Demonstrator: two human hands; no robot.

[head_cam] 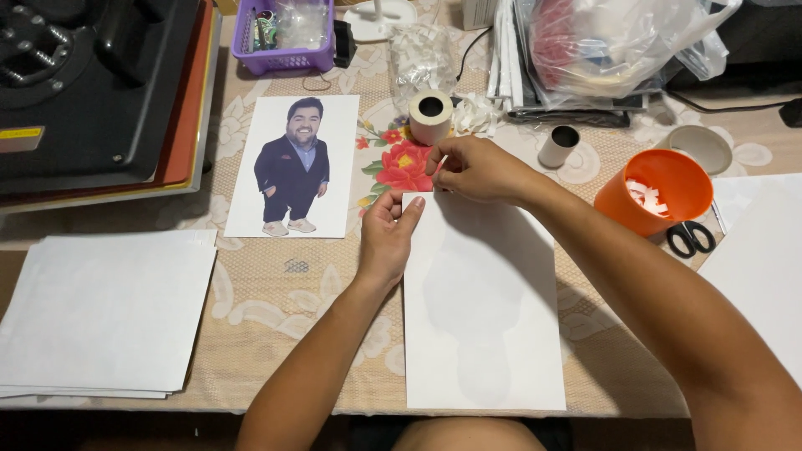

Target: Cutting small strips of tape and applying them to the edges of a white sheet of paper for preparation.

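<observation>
Both hands at white sheet [480, 309] top: left hand [388, 238] pinches corner; right hand [476, 171] fingertips hidden, grip unclear.

Floral-clothed table [276, 292] bears paper stack [100, 309], cut-out print [294, 165], white sheet [480, 309], orange cup [656, 192]

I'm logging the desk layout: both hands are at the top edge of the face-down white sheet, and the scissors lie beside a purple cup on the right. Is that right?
Not quite. The head view shows the cup beside the scissors is orange, not purple. The rest holds: left hand and right hand are at the top edge of the face-down white sheet.
</observation>
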